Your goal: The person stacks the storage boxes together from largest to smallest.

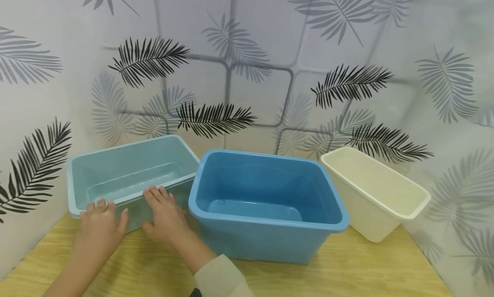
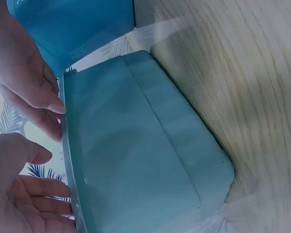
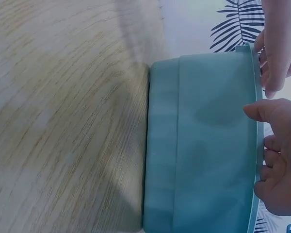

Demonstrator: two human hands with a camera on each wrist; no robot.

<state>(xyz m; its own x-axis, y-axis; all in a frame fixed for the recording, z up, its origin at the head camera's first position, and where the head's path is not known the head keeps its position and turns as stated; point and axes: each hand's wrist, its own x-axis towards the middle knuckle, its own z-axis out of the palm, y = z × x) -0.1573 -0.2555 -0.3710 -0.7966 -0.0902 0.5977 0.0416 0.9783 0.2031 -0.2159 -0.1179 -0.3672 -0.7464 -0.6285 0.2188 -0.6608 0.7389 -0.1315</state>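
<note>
A pale green plastic tub [image 1: 135, 194] stands at the left of the table, its long near side towards me. My left hand [image 1: 99, 232] lays its fingers on the near rim by the left corner; in the left wrist view its thumb stands apart from the tub. Further right along that rim rest the extended fingers of my right hand [image 1: 166, 215], its thumb lower, close by the outer wall. In the right wrist view the right thumb [image 3: 262, 110] overlaps the green wall [image 3: 213, 145]. The hands lie a short way apart.
A deeper blue tub [image 1: 266, 241] stands right beside the green one, its left rim corner close to my right hand. A cream tub [image 1: 359, 207] sits angled at the right. Behind them hangs a leaf-patterned sheet [image 1: 262, 91]. Wood-grained table surface [image 1: 162, 267] runs along the front.
</note>
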